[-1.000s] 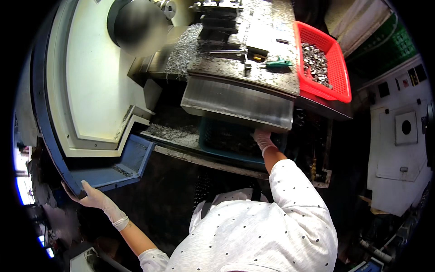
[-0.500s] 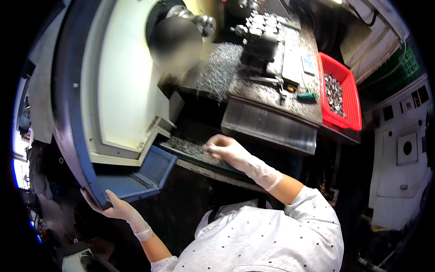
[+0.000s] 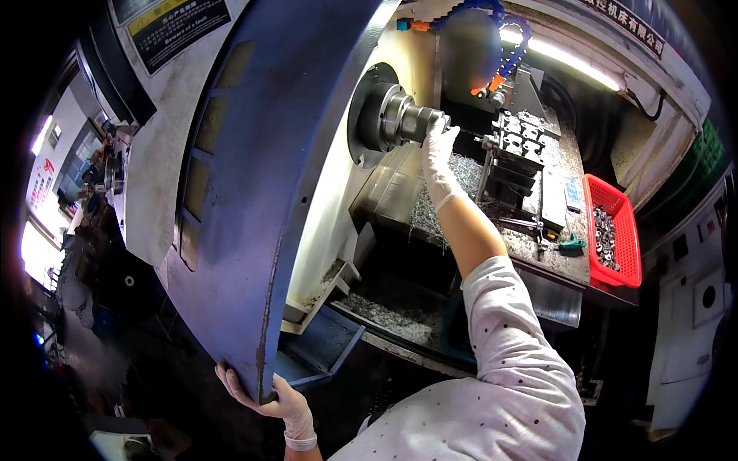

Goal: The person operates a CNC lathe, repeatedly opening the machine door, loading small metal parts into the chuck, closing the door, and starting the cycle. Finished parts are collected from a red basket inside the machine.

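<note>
My left hand [image 3: 278, 407], in a pale glove, is wrapped round the lower corner of the blue machine door [image 3: 231, 146]. My right arm reaches far into the lathe, where my gloved right hand [image 3: 438, 157] is at the front end of the steel chuck [image 3: 388, 117]. The fingers of that hand are closed together against the chuck's nose. Whatever they pinch is too small and too covered to name. To the right of this hand stands a tool block [image 3: 519, 146] with several cutting tools.
A red plastic basket [image 3: 635, 257] of small metal parts stands at the right, beside a green-handled tool [image 3: 572, 243]. Curly metal chips [image 3: 427, 211] lie beneath the chuck. Blue coolant hoses [image 3: 524, 50] with orange nozzles hang above. A blue tray [image 3: 327, 357] sits below the door.
My right hand has gone from above the chip trough up to the chuck, its arm now stretched out. My left hand stays on the door edge. The view has tilted up and left.
</note>
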`<control>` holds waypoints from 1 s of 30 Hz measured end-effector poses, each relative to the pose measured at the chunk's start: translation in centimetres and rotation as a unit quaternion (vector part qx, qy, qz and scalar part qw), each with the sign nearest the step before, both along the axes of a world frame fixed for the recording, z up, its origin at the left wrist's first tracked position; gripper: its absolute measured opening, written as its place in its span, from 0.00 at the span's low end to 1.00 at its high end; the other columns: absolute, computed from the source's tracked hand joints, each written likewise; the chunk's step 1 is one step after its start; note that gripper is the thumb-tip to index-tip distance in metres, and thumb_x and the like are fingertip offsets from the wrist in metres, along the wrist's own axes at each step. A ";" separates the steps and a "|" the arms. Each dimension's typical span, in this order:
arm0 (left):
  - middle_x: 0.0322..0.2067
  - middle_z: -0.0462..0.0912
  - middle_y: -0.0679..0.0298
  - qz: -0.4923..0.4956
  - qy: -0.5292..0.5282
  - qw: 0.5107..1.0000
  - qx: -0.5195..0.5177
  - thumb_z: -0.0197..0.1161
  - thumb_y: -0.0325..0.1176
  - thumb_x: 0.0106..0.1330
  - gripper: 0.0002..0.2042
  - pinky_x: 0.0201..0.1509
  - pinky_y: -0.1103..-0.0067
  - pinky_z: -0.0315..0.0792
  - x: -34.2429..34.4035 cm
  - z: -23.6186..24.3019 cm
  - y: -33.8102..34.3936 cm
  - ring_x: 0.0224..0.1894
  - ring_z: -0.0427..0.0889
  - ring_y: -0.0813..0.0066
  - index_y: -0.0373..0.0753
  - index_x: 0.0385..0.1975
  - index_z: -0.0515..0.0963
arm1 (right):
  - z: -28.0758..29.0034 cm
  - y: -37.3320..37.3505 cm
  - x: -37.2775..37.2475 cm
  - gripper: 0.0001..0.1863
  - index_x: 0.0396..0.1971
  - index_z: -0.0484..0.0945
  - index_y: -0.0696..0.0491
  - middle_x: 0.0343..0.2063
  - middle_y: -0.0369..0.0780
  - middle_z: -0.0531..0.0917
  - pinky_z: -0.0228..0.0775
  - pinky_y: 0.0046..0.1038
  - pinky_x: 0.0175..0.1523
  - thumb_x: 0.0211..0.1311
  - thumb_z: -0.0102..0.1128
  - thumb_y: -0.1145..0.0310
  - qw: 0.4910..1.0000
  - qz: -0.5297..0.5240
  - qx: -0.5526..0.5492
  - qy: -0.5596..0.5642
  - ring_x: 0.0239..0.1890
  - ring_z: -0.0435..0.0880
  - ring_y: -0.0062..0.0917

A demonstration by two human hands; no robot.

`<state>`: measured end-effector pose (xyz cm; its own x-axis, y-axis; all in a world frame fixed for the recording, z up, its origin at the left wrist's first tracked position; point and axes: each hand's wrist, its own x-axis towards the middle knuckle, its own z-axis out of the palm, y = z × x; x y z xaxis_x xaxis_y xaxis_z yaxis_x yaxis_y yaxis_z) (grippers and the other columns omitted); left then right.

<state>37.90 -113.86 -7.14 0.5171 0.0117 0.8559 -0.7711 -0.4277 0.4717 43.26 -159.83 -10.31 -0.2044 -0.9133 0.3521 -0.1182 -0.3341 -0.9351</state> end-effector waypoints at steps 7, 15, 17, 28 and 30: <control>0.51 0.50 0.52 -0.135 0.024 0.990 0.032 0.44 0.43 0.52 0.28 0.55 0.67 0.45 0.0 -0.1 1.3 0.53 0.51 0.58 0.33 0.49 0.49 | -0.4 -0.1 -3.9 0.23 0.34 0.64 0.57 0.29 0.46 0.71 0.60 0.30 0.39 0.35 0.57 0.64 0.952 0.196 -0.214 0.100 0.32 0.70 0.36; 0.51 0.52 0.55 -0.096 0.016 0.995 0.008 0.45 0.27 0.51 0.22 0.56 0.76 0.43 6.9 8.0 4.4 0.54 0.51 0.66 0.32 0.48 0.53 | 3.6 4.7 -2.8 0.17 0.19 0.75 0.55 0.14 0.40 0.76 0.64 0.25 0.26 0.39 0.54 0.54 0.981 -0.063 -0.120 0.140 0.17 0.73 0.25; 0.47 0.59 0.56 -0.023 -0.050 0.998 0.025 0.46 0.19 0.45 0.21 0.52 0.77 0.52 10.9 11.1 4.0 0.50 0.58 0.66 0.33 0.44 0.59 | 2.9 4.0 -2.5 0.15 0.22 0.75 0.54 0.15 0.40 0.75 0.64 0.26 0.26 0.43 0.52 0.56 0.979 0.007 -0.188 0.074 0.16 0.73 0.26; 0.23 0.75 0.60 -0.052 -0.066 0.987 0.134 0.41 0.14 0.39 0.17 0.38 0.78 0.65 30.9 20.2 -0.5 0.31 0.73 0.66 0.36 0.30 0.71 | 0.2 0.5 -2.8 0.12 0.20 0.64 0.56 0.15 0.39 0.68 0.59 0.27 0.23 0.43 0.54 0.64 0.927 -0.108 -0.304 0.192 0.18 0.67 0.28; 0.25 0.75 0.58 -0.006 -0.070 0.981 0.184 0.38 0.12 0.36 0.21 0.43 0.78 0.63 30.3 19.7 -0.9 0.35 0.73 0.67 0.35 0.31 0.70 | 0.1 0.8 -2.9 0.12 0.20 0.64 0.56 0.15 0.39 0.68 0.59 0.28 0.24 0.44 0.53 0.64 0.935 -0.103 -0.294 0.170 0.18 0.67 0.29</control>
